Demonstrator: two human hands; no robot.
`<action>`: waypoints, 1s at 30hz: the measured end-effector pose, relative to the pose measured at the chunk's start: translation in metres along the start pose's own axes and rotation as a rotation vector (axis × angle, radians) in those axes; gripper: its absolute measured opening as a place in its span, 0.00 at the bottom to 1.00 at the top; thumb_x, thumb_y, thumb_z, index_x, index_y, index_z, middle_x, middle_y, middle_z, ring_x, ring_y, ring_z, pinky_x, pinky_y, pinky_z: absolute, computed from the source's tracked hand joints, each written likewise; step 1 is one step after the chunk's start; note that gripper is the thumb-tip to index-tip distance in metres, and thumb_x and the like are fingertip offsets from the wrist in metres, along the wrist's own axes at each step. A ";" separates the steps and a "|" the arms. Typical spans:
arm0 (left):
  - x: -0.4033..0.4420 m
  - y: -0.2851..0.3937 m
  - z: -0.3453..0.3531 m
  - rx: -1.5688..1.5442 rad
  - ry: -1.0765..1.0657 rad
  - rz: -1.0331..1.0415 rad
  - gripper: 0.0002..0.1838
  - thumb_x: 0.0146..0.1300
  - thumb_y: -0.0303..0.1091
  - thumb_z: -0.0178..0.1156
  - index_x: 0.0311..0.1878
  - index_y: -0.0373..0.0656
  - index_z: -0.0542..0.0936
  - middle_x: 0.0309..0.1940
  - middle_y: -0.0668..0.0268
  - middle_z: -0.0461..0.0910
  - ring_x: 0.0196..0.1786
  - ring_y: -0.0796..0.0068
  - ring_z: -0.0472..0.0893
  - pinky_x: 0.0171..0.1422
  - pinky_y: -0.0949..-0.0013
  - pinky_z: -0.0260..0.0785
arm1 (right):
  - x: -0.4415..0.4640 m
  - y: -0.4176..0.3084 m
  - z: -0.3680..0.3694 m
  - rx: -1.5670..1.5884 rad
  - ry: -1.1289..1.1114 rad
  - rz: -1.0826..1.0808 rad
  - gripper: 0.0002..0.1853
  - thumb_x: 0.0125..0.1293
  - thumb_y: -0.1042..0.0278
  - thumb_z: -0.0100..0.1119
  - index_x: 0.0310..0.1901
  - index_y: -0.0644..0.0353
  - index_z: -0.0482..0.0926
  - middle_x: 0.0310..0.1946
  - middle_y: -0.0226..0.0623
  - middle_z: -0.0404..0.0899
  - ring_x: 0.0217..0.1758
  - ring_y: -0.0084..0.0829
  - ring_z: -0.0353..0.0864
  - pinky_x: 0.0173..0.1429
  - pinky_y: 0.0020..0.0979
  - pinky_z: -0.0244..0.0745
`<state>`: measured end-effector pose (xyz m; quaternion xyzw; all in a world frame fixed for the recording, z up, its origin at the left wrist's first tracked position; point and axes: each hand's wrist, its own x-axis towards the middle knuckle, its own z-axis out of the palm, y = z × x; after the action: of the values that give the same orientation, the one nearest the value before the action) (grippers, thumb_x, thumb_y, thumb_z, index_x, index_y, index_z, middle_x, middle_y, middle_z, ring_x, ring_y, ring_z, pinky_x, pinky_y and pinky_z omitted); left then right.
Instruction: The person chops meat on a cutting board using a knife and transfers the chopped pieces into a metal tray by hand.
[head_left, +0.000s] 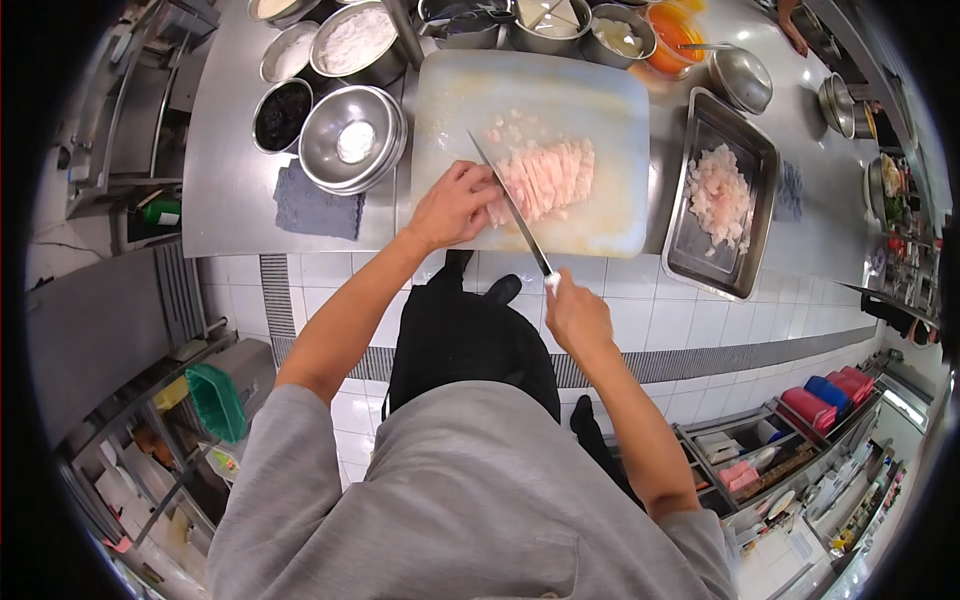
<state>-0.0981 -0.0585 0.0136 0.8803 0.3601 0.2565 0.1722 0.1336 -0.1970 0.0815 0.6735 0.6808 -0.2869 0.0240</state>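
Pale pink sliced meat (548, 180) lies on a white cutting board (620, 110), with small diced bits above it. My right hand (578, 312) is wrapped round the handle of a long knife (515, 212), just past the board's near edge. The blade slants up and left across the left end of the slices. On the left side of the blade, my left hand (458, 205) rests with curled fingers against the meat's left end, its fingertips partly hidden. To the right, a metal tray (695, 240) holds a pile of cut meat pieces (720, 198).
Stacked steel bowls (318, 140) and a dark cloth (318, 203) are left of the board. Bowls of white powder (355, 42) and a container of orange liquid (672, 42) line the back. Another person's hand (792, 30) shows at the far right back.
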 end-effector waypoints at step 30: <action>-0.005 -0.003 0.005 -0.074 0.100 -0.026 0.16 0.48 0.25 0.65 0.43 0.45 0.81 0.48 0.60 0.74 0.54 0.53 0.74 0.59 0.57 0.72 | 0.021 -0.011 -0.002 0.006 -0.076 0.020 0.15 0.75 0.60 0.49 0.51 0.65 0.71 0.25 0.56 0.83 0.30 0.58 0.85 0.37 0.55 0.78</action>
<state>-0.1004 -0.0607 0.0063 0.8546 0.3701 0.3111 0.1895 0.1219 -0.1762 0.0780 0.6689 0.6719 -0.3139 0.0505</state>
